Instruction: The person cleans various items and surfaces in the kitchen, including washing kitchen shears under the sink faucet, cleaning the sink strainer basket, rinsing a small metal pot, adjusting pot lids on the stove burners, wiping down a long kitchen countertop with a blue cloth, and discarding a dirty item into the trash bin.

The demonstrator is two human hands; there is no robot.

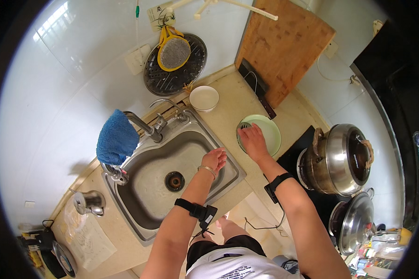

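Observation:
My left hand point(214, 160) hovers over the right side of the stainless steel sink point(150, 205), fingers loosely curled and nothing seen in it. A bangle circles that wrist. My right hand point(252, 141) is over the left part of a pale green bowl point(273, 134) on the counter. Against its fingertips shows a small round dark metal piece with slots or mesh point(244, 125), partly hidden; whether the fingers grip it cannot be told. Down in the sink basin sits the drain point(175, 181). A white bowl point(204, 98) stands behind the sink's corner.
A blue cloth point(117, 139) drapes over the faucet point(145, 127). Behind the green bowl, a cleaver point(256, 83) leans by a wooden cutting board point(282, 45). To the right, a steel pot point(335, 160) and a lidded pan point(358, 223) occupy the stove. A metal jug point(89, 203) stands left.

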